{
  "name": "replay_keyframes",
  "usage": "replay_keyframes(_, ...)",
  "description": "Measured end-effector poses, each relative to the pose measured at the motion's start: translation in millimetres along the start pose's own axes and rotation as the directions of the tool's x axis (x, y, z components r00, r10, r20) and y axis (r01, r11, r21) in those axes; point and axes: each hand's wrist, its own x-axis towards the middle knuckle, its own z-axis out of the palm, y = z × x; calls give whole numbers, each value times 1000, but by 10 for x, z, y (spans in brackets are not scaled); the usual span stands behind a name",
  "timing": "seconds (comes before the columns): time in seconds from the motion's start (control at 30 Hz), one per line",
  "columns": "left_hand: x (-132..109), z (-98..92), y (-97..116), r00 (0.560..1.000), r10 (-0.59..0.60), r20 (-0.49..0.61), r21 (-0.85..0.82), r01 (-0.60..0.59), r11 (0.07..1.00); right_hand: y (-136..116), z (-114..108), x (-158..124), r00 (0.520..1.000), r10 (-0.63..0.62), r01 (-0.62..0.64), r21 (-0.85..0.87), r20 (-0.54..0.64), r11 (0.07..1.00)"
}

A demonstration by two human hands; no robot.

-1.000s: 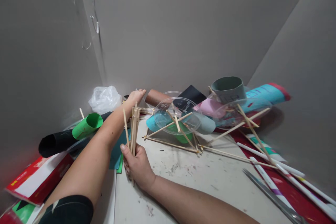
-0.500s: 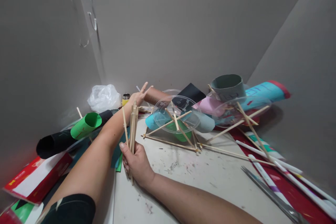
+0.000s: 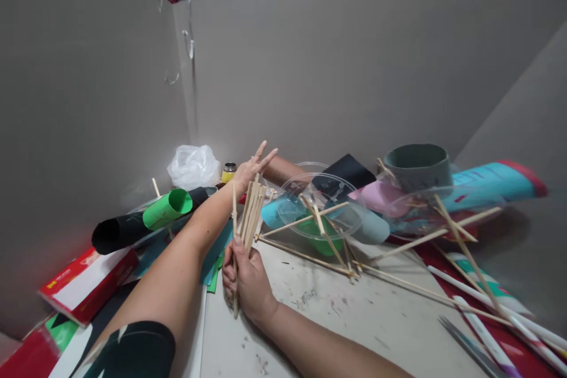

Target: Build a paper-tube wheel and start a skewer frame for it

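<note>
Reaching far across the table, my left hand [image 3: 253, 170] has at least two fingers stretched out and apart; the rest of its fingers are hidden. It is near the back, behind the tops of the sticks. Closer in, my right hand [image 3: 248, 277] is wrapped round a bundle of thin wooden sticks [image 3: 252, 212] held nearly upright. One stick stands a little apart on the bundle's left side and sticks out below the fist. Just right of this bundle stands a frame of joined wooden sticks [image 3: 305, 255], with clear round plastic lids [image 3: 319, 207] around it.
Paper tubes in green [image 3: 167, 210] and black lie left, above a red box [image 3: 88, 283]. A white plastic bag [image 3: 194, 165] and a yellow jar [image 3: 229, 172] are behind. Rightward are a grey cylinder [image 3: 416, 165], a blue roll [image 3: 491, 186], scissors [image 3: 465, 342] and markers [image 3: 487, 336].
The view has shifted, so everything appears farther right and slightly lower. The sticks in my right hand are more fanned out. My left hand remains stretched toward the back.
</note>
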Motion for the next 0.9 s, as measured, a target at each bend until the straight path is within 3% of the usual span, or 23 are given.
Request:
replay_keyframes(0.1,-16,61,-15,993,-93,-77,-14,93,996,21,-10,-26,1000,16,-16,19,11,1000)
replay_keyframes(0.23,-44,124,-18,980,-173,-97,-23,171,985,57,-38,-52,997,64,-66,57,32,996)
replay_keyframes(0.57,-116,130,30,963,-245,-115,-187,221,957,95,-80,-75,995,41,-48,74,90,996)
replay_keyframes(0.9,-115,344,19,908,-359,-215,-381,261,887,125,-87,-78,997,23,-29,87,69,996)
